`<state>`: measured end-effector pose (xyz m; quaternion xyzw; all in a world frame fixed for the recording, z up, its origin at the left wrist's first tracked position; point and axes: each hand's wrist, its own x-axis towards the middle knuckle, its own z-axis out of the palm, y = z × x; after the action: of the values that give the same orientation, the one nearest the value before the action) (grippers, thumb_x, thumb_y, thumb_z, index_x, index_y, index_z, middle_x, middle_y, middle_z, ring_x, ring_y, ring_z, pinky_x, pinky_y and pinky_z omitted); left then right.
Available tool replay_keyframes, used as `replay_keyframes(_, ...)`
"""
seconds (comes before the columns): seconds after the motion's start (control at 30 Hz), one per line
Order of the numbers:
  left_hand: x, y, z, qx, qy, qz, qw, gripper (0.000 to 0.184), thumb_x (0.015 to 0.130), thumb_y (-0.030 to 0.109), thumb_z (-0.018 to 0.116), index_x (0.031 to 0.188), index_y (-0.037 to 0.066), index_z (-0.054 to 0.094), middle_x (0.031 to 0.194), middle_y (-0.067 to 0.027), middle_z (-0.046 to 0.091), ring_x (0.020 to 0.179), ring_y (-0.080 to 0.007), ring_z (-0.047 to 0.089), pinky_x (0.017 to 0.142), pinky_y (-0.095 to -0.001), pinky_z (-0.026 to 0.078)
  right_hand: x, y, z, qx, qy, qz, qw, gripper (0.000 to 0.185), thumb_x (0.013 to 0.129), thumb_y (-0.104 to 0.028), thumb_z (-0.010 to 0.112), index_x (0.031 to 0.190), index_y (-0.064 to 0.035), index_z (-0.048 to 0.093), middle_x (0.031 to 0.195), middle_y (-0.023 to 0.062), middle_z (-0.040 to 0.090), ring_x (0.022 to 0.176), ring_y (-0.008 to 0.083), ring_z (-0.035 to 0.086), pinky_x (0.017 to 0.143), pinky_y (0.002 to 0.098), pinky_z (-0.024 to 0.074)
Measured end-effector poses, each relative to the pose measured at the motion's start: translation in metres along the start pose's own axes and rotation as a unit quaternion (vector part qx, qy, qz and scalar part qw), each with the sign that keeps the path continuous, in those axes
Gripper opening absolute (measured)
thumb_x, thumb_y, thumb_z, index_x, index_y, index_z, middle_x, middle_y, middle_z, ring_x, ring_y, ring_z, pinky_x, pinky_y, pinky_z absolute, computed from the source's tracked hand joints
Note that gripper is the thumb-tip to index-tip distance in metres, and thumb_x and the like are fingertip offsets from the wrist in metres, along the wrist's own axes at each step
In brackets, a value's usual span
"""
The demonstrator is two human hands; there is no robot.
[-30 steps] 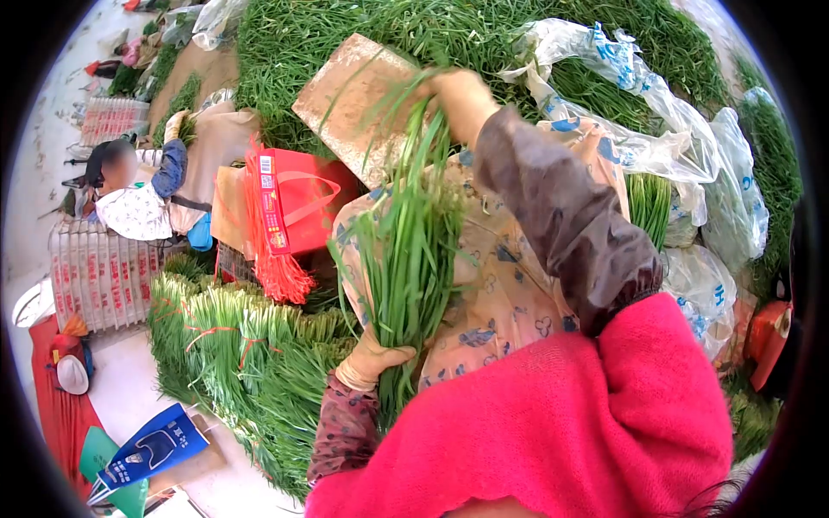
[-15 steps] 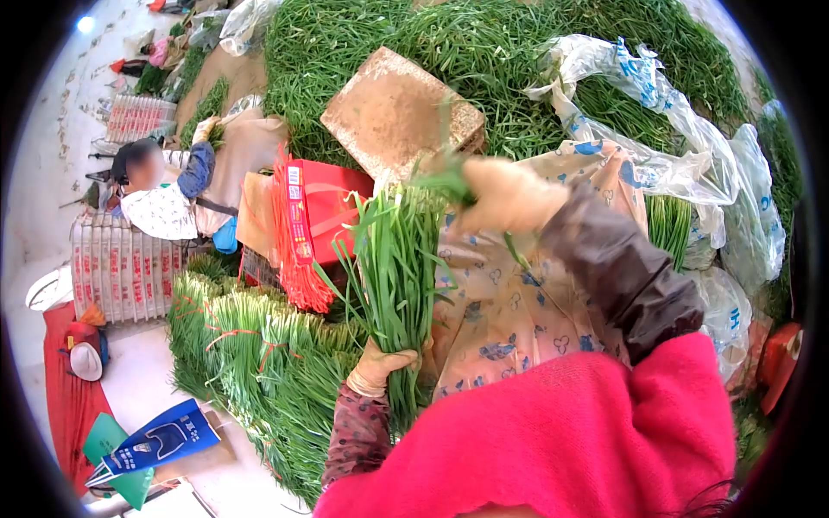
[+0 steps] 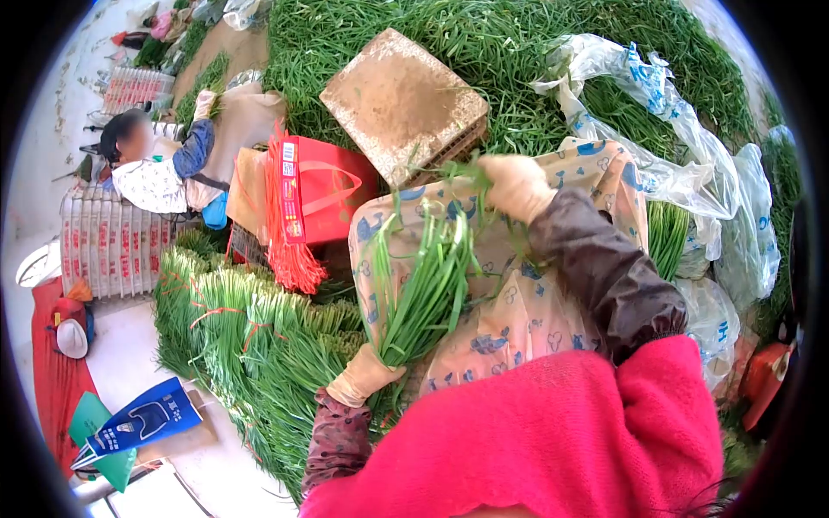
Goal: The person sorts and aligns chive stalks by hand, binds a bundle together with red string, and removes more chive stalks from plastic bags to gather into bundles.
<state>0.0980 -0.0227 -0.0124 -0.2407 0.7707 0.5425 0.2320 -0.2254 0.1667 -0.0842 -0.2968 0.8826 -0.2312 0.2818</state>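
My left hand (image 3: 367, 377), in a pale glove, is wrapped round the lower part of a bunch of garlic chives (image 3: 426, 285). The bunch leans to the right, its upper ends spread over a patterned plastic sheet (image 3: 518, 324). My right hand (image 3: 516, 186), also gloved, is closed on a few loose green chive leaves (image 3: 471, 180) just beyond the bunch. Those leaves are slightly blurred. Near the right hand stands a worn, dirt-marked block-shaped board (image 3: 401, 108).
A red box-like bag (image 3: 332, 186) with red ties (image 3: 289, 224) stands at the left. Tied chive bundles (image 3: 259, 319) are stacked below it. Loose chives (image 3: 345, 52) cover the far ground, and clear plastic (image 3: 699, 155) lies right. Another person (image 3: 160, 173) sits at far left.
The bunch in my left hand has tipped to the right and looks looser, and that hand is slightly lower. My right hand has shifted a little and blurs less. The view has shifted slightly.
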Motion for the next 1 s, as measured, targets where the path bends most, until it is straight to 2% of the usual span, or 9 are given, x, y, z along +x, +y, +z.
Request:
replay_keyframes(0.07,-0.006,-0.01,0.0,0.034,-0.026,0.023,0.999,0.045,0.075,0.004,0.067,0.119,0.001,0.056,0.092,-0.0064,0.067,0.078,-0.0128,0.063,0.071,-0.0292,0.051,0.012,0.015,-0.017,0.08,-0.003,0.089,0.993,0.038,0.077,-0.017,0.068,0.114,-0.0096,0.061,0.09,0.0103,0.069,0.09,0.0279,0.067,0.076,0.0404,0.0533)
replay_keyframes(0.1,-0.009,0.01,-0.008,0.049,-0.071,-0.146,0.986,0.046,0.074,0.007,0.069,0.119,0.002,0.058,0.095,-0.0065,0.069,0.087,-0.0149,0.063,0.08,-0.0308,0.05,0.012,0.015,-0.028,0.001,-0.001,0.054,0.999,0.041,0.076,-0.016,0.069,0.115,-0.0092,0.061,0.096,0.0113,0.068,0.092,0.028,0.067,0.076,0.0413,0.0535)
replay_keyframes(0.27,-0.004,0.03,-0.014,0.134,-0.077,-0.081,0.985,0.049,0.076,0.012,0.068,0.122,0.004,0.055,0.099,-0.0154,0.069,0.091,-0.0241,0.066,0.079,-0.035,0.05,0.013,-0.03,-0.052,-0.256,-0.043,0.026,0.965,0.046,0.072,-0.015,0.073,0.114,-0.0039,0.06,0.121,0.0202,0.058,0.097,0.034,0.066,0.076,0.0427,0.0552)
replay_keyframes(0.37,0.002,0.047,-0.015,0.281,-0.091,-0.07,0.953,0.053,0.077,0.016,0.064,0.127,0.006,0.052,0.09,-0.0204,0.067,0.08,-0.0354,0.067,0.072,-0.0426,0.051,-0.03,-0.102,-0.036,-0.056,-0.054,-0.347,0.935,0.042,0.075,-0.03,0.068,0.108,-0.0052,0.062,0.102,0.0161,0.066,0.089,0.0324,0.066,0.073,0.0408,0.0552)
replay_keyframes(0.47,0.005,0.043,-0.021,0.457,-0.029,0.164,0.874,0.045,0.076,0.014,0.063,0.121,0.015,0.057,0.1,-0.02,0.065,0.089,-0.0397,0.063,0.072,-0.0458,0.052,-0.053,-0.149,0.013,0.119,-0.14,-0.558,0.809,0.063,0.07,-0.038,0.073,0.123,-0.0081,0.056,0.103,0.0169,0.066,0.089,0.0363,0.065,0.075,0.0452,0.0535)
replay_keyframes(0.6,-0.004,0.074,-0.026,0.506,0.016,0.024,0.862,0.075,0.071,0.006,0.064,0.139,0.029,0.044,0.099,-0.0147,0.06,0.083,-0.0364,0.063,0.069,-0.0447,0.052,-0.038,-0.129,-0.001,-0.034,-0.364,-0.396,0.842,0.085,0.056,-0.048,0.081,0.125,-0.0072,0.052,0.114,0.0213,0.06,0.102,0.0366,0.061,0.083,0.0463,0.0489)
replay_keyframes(0.73,-0.01,0.067,-0.034,0.496,0.07,0.054,0.864,0.092,0.066,-0.002,0.064,0.143,0.039,0.036,0.095,-0.0133,0.057,0.077,-0.0351,0.063,0.067,-0.0431,0.052,-0.025,-0.058,0.006,-0.086,-0.131,-0.379,0.912,0.099,0.051,-0.036,0.085,0.136,-0.0108,0.04,0.111,0.0195,0.06,0.1,0.0386,0.061,0.08,0.0443,0.0508)
replay_keyframes(0.8,-0.009,0.057,-0.035,0.519,0.097,0.084,0.845,0.092,0.066,-0.004,0.063,0.143,0.039,0.037,0.094,-0.0133,0.057,0.075,-0.0335,0.063,0.064,-0.0423,0.052,-0.023,-0.04,0.0,-0.089,-0.181,-0.299,0.933,0.1,0.053,-0.027,0.085,0.139,-0.0126,0.036,0.109,0.0198,0.061,0.1,0.0384,0.061,0.08,0.0437,0.0508)
replay_keyframes(1.0,-0.011,0.045,-0.035,0.603,0.131,0.063,0.784,0.095,0.06,-0.008,0.061,0.141,0.037,0.041,0.11,-0.0174,0.058,0.084,-0.0348,0.063,0.07,-0.0412,0.053,-0.013,-0.026,0.024,-0.053,-0.103,-0.218,0.969,0.058,0.07,-0.017,0.07,0.123,-0.0107,0.049,0.087,0.0171,0.066,0.083,0.0357,0.066,0.067,0.0436,0.0521)
